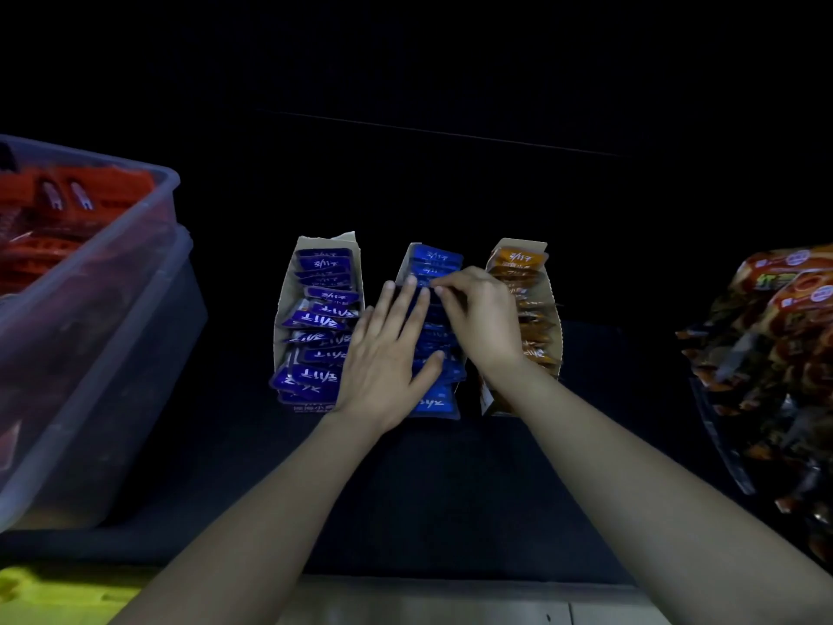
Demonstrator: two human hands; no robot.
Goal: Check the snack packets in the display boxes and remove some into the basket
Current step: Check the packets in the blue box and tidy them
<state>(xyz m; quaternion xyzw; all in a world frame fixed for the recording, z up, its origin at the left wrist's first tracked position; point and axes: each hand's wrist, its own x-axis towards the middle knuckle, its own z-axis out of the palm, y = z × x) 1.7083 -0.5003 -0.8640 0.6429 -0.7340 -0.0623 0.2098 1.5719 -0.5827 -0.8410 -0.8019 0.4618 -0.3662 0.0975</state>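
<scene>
In the middle box (402, 269) my left hand (387, 354) lies flat, fingers straight. My right hand (482, 318) pinches a blue packet (427, 281). I judge a tug may spill neighbouring packets (439, 257).

A shop, seemingly: display boxes (283, 300) of snack packets (322, 263) beside the right grip (482, 318), bagged snacks (775, 345) further right.

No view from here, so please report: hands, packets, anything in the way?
Left hand flat on middle blue packets. Right hand pinches one of them. Nothing in the way seen.
</scene>
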